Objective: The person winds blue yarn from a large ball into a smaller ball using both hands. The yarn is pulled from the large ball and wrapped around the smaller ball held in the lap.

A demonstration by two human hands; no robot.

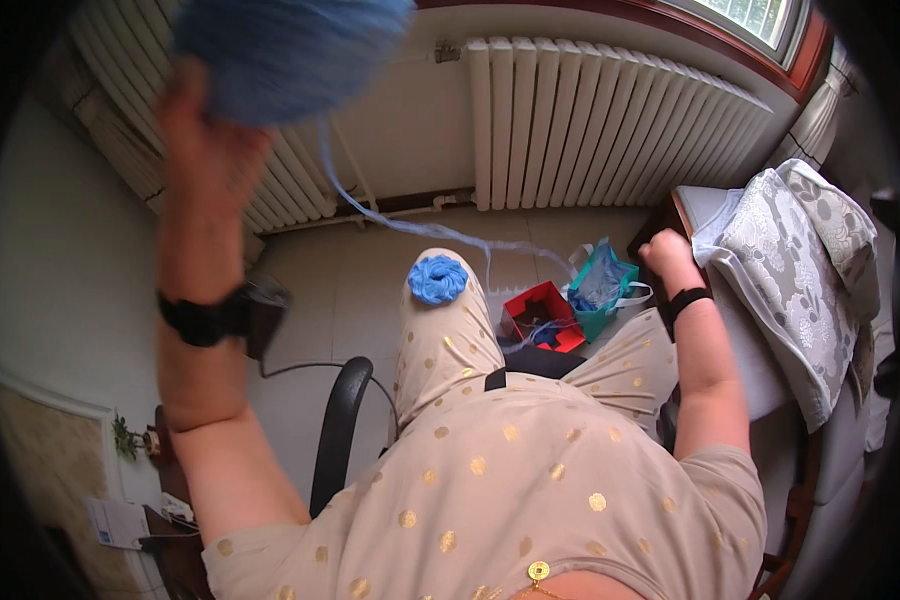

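Note:
My left hand (210, 139) is raised at the upper left and grips a large blue yarn piece (292, 60). Motion blurs it and the frame's top cuts it off, so I cannot tell whether it is wound or knitted. From its underside a pale blue yarn strand (390, 222) sags across toward the red box and the teal bag. A blue ruffled yarn rosette (438, 280) lies on my left knee. Curled into a fist, my right hand (669, 255) is at the edge of a cushioned seat (742, 367); nothing shows in it.
On the floor between my knees stand an open red box (544, 316) with dark blue yarn inside and a teal bag (604, 292) lined with plastic. A black armrest (341, 435) is at my left. Patterned grey fabric (802, 277) covers the seat. A white radiator (607, 124) lines the wall.

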